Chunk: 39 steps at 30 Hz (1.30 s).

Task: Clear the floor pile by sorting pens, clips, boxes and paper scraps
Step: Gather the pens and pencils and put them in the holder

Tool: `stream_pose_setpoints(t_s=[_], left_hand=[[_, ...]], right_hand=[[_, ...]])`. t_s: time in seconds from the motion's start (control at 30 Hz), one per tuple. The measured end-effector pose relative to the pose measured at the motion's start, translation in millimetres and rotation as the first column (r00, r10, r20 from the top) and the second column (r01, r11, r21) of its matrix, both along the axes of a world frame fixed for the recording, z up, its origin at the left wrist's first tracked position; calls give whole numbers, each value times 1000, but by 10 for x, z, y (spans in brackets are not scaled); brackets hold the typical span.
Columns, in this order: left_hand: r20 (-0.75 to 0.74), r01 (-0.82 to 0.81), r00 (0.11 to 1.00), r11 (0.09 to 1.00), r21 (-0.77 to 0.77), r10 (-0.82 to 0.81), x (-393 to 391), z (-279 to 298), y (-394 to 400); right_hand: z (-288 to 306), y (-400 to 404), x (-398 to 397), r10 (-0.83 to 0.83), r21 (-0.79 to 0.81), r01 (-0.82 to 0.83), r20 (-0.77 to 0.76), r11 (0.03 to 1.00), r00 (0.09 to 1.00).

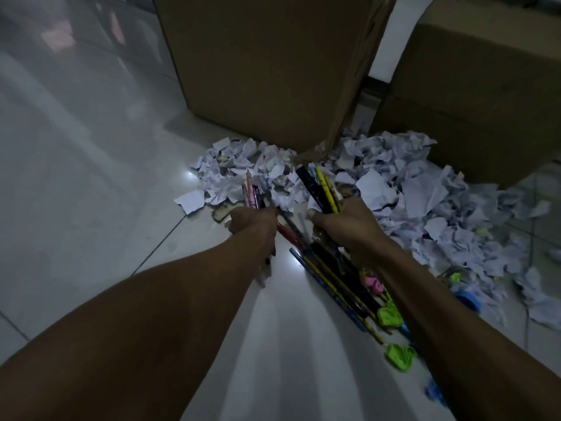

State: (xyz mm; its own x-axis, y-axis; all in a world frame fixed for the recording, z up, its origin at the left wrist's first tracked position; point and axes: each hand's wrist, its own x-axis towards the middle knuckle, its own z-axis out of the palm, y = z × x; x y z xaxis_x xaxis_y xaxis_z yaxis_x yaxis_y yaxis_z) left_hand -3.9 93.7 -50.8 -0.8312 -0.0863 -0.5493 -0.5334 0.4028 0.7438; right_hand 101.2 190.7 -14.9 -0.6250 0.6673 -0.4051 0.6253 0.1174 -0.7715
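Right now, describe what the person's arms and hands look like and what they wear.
Both forearms are bare up to the frame edge: no sleeves in view. The left hand and right hand wear no gloves, and no watch, band or ring shows in this dim picture.

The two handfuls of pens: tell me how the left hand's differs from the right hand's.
The left hand grips a thin bunch of pens, mostly pink. The right hand grips a thicker bunch, black and yellow, which juts out further. Both bunches point toward the paper scraps.
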Motion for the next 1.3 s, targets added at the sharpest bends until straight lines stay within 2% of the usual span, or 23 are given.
stream_pose_setpoints(t_s=[0.13,0.2,0.33,0.6,0.7,0.87,1.03,1.1,1.17,1.23,1.3], left_hand=[[7,36,999,999,22,-36,6,-26,-134],[21,68,997,997,35,-69,-3,-5,-218],[99,122,985,975,183,-142,-52,2,-382],[169,187,949,905,382,-267,-73,144,-727],[151,195,952,909,367,-266,-53,187,-785],[194,176,947,920,350,-255,-12,204,-749],[291,171,902,882,439,-320,81,204,-650],[327,169,882,876,452,-339,154,219,-591],[349,180,870,883,433,-348,245,217,-540],[368,198,860,895,400,-355,343,182,-504],[377,188,873,927,324,-309,480,161,-452]], right_hand=[[-86,-46,-125,46,125,-53,55,991,997],[-134,-79,-203,104,216,-136,153,967,983],[-195,-176,-286,150,396,-276,321,876,935],[-212,-309,-333,169,430,-352,407,832,897],[-149,-261,-330,199,337,-367,441,867,875],[79,-80,-232,325,40,-391,482,920,814],[165,136,14,376,-42,-402,452,915,809],[172,144,143,344,-77,-343,402,936,848],[159,128,291,254,-204,-202,277,958,927],[152,45,403,132,-389,-57,170,919,977],[87,16,502,55,-436,11,138,900,989]])
